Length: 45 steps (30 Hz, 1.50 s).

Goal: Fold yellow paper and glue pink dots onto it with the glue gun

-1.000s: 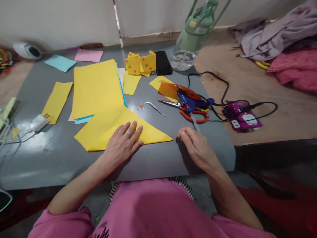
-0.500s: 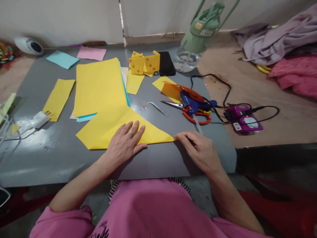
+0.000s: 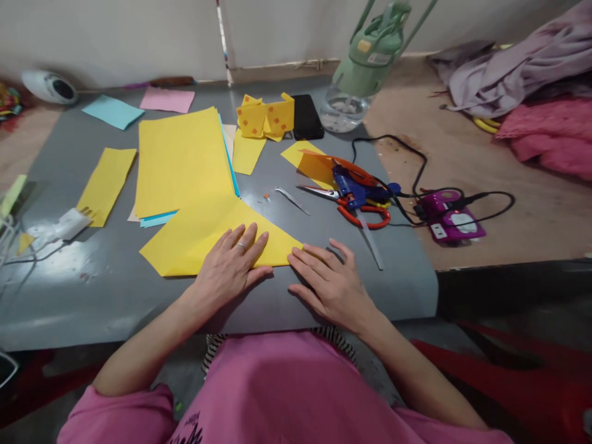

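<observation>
A folded sheet of yellow paper (image 3: 185, 246) lies near the table's front, its long folded edge toward me. My left hand (image 3: 234, 256) rests flat on its middle, fingers spread, a ring on one finger. At the sheet's right corner my right hand (image 3: 326, 277) lies with fingers stretched out, the fingertips touching the paper and covering its tip. Behind the folded sheet is a stack of yellow sheets (image 3: 180, 160), with blue paper (image 3: 160, 219) peeking out from under it.
Tweezers (image 3: 292, 201), scissors (image 3: 370, 216), a blue glue gun (image 3: 354, 185) with a clear glue stick (image 3: 370, 243) lie to the right. Behind them stand a spotted yellow paper piece (image 3: 266, 119), a phone (image 3: 308, 117) and a green-topped bottle (image 3: 365, 68). A purple power adapter (image 3: 451, 219) sits right.
My right hand has let go of its pinch at the paper's right tip, moved left and flattened onto that corner. The left hand stays pressed on the sheet.
</observation>
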Each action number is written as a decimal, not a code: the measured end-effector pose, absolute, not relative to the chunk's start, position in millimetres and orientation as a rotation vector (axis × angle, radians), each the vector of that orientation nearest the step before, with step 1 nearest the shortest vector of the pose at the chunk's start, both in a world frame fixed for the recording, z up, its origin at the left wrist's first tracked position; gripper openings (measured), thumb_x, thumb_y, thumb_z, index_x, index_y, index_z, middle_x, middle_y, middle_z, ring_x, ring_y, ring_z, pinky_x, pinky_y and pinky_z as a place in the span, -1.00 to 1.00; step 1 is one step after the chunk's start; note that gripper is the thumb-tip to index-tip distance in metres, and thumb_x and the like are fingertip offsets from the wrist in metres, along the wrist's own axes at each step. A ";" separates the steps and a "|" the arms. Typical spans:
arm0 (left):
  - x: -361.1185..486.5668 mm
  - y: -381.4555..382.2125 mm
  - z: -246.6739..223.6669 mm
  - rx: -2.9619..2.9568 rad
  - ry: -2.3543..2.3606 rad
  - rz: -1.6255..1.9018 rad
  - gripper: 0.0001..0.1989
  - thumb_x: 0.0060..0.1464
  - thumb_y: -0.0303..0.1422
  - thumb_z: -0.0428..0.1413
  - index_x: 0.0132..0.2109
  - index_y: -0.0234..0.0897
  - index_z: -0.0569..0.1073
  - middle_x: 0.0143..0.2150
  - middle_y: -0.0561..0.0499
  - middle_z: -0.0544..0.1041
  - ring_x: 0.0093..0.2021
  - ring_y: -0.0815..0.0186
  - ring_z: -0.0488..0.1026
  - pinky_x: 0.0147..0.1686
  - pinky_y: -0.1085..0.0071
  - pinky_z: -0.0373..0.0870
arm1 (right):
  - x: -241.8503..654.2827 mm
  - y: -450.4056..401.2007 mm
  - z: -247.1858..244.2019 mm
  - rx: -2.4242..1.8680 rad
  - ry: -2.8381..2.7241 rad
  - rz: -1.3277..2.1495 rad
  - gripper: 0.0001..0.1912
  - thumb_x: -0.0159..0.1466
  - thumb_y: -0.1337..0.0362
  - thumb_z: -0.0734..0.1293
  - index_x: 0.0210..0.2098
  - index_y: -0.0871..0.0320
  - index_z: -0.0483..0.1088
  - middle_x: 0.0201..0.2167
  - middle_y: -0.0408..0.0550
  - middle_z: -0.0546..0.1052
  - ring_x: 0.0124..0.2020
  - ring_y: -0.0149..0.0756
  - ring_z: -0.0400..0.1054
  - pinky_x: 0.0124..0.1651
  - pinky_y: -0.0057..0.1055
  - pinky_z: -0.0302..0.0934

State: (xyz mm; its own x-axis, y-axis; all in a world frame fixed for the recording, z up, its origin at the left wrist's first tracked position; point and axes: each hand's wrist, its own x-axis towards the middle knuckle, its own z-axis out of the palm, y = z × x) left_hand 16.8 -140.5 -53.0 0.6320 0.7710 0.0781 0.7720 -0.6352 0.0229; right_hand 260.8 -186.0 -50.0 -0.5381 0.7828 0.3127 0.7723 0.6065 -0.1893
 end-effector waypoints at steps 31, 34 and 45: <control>16.5 -144.9 -56.3 -2.794 -1.336 -0.218 -0.47 0.40 -0.15 -0.14 0.35 -0.33 0.32 0.39 -0.30 0.28 0.37 -0.08 0.26 0.28 -0.02 0.26 | 275.8 -209.0 -65.7 -1.445 -2.156 -0.123 -0.70 0.37 0.23 0.35 0.09 0.06 0.43 -0.02 0.00 0.61 -0.03 -0.19 0.43 0.17 -0.13 0.12; 16.0 -145.6 -56.2 -2.797 -1.353 -0.223 -0.48 0.40 -0.15 -0.14 0.34 -0.30 0.32 0.39 -0.28 0.29 0.37 -0.07 0.26 0.29 -0.02 0.25 | 274.9 -208.3 -64.6 -1.494 -2.063 -0.003 -0.70 0.40 0.24 0.30 0.11 0.12 0.38 -0.06 0.01 0.61 -0.05 -0.19 0.42 0.06 -0.20 0.16; 15.6 -147.6 -51.5 -2.772 -1.329 -0.194 -0.52 0.39 -0.22 -0.09 0.33 -0.28 0.34 0.36 -0.29 0.33 0.33 -0.10 0.31 0.24 -0.06 0.30 | 270.7 -193.2 -56.8 -1.650 -2.007 0.009 -0.78 0.43 0.22 0.25 -0.31 0.12 0.45 -0.33 -0.07 0.51 -0.25 -0.22 0.28 -0.16 -0.25 0.03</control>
